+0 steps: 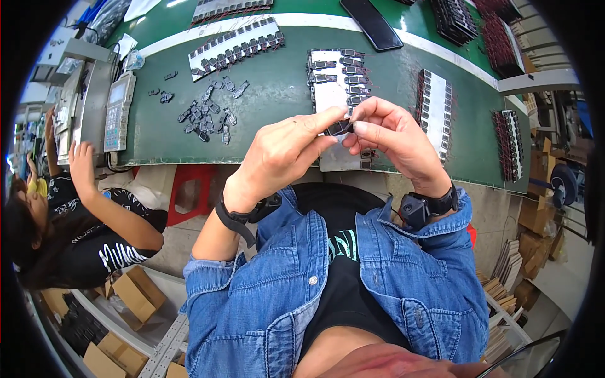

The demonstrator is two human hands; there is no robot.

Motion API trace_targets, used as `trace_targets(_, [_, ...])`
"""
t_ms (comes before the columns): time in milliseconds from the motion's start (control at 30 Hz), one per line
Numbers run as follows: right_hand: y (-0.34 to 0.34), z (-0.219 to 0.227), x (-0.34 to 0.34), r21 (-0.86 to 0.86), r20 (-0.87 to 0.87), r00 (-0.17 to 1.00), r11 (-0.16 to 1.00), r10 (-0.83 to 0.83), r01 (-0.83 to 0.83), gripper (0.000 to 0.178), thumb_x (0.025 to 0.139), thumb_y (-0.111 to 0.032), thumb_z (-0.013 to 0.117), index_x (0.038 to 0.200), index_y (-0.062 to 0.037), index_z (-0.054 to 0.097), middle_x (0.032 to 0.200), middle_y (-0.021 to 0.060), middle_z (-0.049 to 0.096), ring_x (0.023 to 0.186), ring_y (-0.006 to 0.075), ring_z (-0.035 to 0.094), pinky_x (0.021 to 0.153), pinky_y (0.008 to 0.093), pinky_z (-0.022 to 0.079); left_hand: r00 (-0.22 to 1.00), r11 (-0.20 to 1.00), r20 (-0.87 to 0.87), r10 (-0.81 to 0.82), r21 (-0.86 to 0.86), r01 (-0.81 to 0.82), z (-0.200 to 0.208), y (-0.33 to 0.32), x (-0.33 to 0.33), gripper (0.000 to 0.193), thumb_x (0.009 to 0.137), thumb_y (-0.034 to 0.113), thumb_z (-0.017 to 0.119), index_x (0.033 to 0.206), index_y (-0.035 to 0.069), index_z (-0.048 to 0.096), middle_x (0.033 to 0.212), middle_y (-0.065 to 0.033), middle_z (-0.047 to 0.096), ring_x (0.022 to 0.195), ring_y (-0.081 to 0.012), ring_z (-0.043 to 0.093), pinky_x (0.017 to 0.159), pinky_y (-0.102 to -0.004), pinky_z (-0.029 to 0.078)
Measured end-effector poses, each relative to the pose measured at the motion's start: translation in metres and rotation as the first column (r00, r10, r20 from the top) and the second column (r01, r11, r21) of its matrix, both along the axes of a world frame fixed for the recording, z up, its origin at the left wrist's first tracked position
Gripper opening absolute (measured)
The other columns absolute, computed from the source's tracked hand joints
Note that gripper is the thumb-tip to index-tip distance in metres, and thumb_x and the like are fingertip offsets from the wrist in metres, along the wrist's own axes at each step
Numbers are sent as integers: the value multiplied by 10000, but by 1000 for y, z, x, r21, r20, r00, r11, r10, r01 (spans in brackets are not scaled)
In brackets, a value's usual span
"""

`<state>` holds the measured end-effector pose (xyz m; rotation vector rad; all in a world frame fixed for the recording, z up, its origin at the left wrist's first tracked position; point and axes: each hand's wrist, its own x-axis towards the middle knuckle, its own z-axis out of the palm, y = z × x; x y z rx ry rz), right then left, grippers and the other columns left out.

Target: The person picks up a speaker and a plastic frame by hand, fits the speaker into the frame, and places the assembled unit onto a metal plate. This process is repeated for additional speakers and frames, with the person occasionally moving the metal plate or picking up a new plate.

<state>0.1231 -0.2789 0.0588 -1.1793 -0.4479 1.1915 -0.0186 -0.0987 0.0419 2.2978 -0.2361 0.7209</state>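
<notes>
Between my two hands, just above the near edge of the green table, is a small black electronic part (338, 128). The thumb and forefinger of my left hand (277, 148) pinch its left side. My right hand (400, 135) closes thumb and forefinger at its right end; the fingertips partly cover it. Beneath and beyond them lies a white board (328, 97) with rows of similar black parts and thin red wires, its near portion partly hidden by my hands. A loose pile of black parts (205, 113) is spread on the table to the left.
More part-lined boards lie at the far left (233, 47), to the right (433, 113) and at the right end (509, 145). A black phone (373, 25) rests at the back. Left stands a machine with a keypad panel (117, 116), a co-worker's hand (82, 165) beside it.
</notes>
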Motion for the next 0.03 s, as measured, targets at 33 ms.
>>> trace_targets(33, [0, -1, -1, -24, 90, 996, 1000, 15, -13, 160, 965, -140, 635, 1092, -53, 591, 985, 63, 675, 909, 150, 684, 813, 270, 551, 1000, 1000, -1, 0, 0, 0, 0, 0, 0, 495, 813, 32, 740, 1289, 60, 607, 1161, -132, 694, 899, -276, 704, 750, -340, 585])
